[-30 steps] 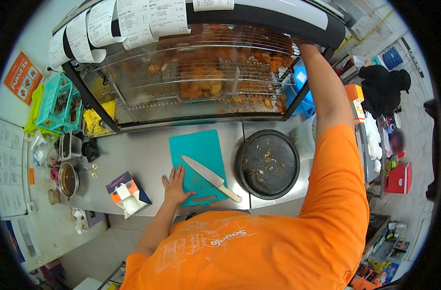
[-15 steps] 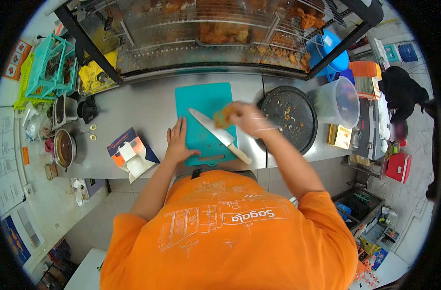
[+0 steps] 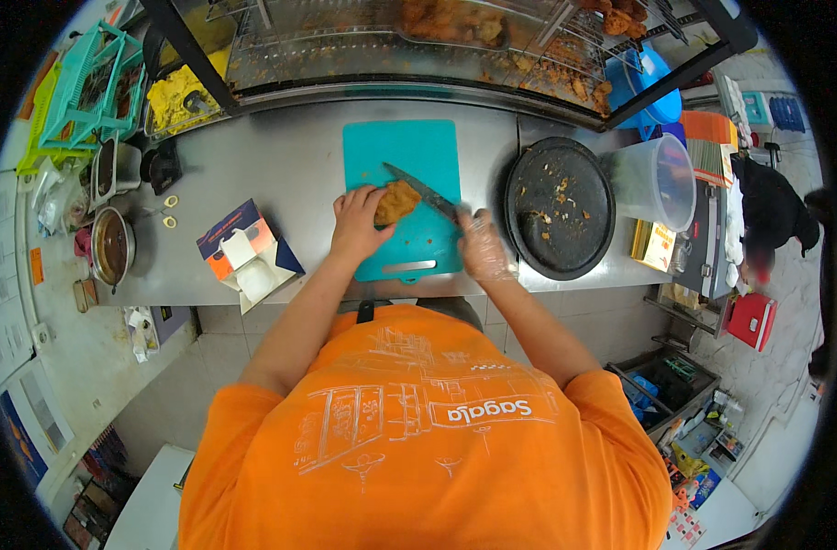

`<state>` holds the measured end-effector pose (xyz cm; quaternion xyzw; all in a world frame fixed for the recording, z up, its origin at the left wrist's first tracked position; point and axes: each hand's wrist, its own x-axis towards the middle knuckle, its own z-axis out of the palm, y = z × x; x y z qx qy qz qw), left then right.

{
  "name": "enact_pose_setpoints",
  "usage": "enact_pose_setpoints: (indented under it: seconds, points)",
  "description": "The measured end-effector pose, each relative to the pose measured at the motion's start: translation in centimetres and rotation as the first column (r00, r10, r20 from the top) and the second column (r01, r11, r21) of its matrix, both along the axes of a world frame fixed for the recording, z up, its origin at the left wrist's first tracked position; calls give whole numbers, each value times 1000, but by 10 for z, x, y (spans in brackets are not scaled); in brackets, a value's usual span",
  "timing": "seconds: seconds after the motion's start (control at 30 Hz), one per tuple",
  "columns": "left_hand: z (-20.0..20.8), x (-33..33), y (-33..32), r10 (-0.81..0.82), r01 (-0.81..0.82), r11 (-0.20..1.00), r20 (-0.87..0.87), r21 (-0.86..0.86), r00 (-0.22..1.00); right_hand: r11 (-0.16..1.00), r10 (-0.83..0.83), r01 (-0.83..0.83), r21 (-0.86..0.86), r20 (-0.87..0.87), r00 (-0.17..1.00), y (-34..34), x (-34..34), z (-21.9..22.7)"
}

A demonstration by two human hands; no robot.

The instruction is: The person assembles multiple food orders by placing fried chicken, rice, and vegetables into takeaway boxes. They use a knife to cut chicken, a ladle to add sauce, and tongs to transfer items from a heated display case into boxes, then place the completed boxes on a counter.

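Note:
On the teal cutting board (image 3: pixel 363 147) lies a golden-brown piece of fried, breaded food (image 3: pixel 397 203). My left hand (image 3: pixel 356 220) holds it down from the left, fingers curled over its edge. In my gloved right hand (image 3: pixel 483 247) is the handle of a kitchen knife (image 3: pixel 424 194). Its blade slants up and left, right beside the fried piece; whether it touches the piece I cannot tell. The glove is clear plastic, and the hand hides most of the handle. Crumbs dot the board below the piece.
A round black tray (image 3: pixel 561 220) with crumbs and a clear plastic tub (image 3: pixel 652 183) stand to the right. An open cardboard box (image 3: pixel 244 247) sits left, near scissors (image 3: pixel 169 211) and a metal bowl (image 3: pixel 114 247). Behind the board runs a glass display case (image 3: pixel 345 55) holding fried food.
The fried piece, earlier in my right hand, now lies on the board under my left hand. My right hand has taken up the knife that lay on the board.

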<state>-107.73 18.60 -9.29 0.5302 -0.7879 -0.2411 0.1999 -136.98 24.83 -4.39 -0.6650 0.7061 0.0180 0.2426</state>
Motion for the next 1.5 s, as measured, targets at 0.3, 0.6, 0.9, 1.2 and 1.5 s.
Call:
enact_pose_setpoints:
  seconds: [0.3, 0.6, 0.9, 1.2, 1.5]
  points:
    - [29, -4, 17, 194, -196, 979, -48, -49, 980, 988, 148, -140, -71, 128, 981, -5, 48, 26]
    - [43, 14, 2, -91, 47, 987, 292, 156, 952, 963, 265, -268, 32, 80, 961, -14, 82, 18]
    - [54, 12, -16, -91, 26, 979, 314, 204, 945, 921, 300, -295, 253, 17, 954, -47, 78, 45]
    - [60, 13, -33, -130, 41, 970, 370, 238, 920, 919, 319, -311, 242, 8, 948, -66, 71, 39]
    - [67, -7, -50, -125, 21, 963, 376, 267, 918, 918, 325, -309, 250, -26, 945, -93, 60, 39]
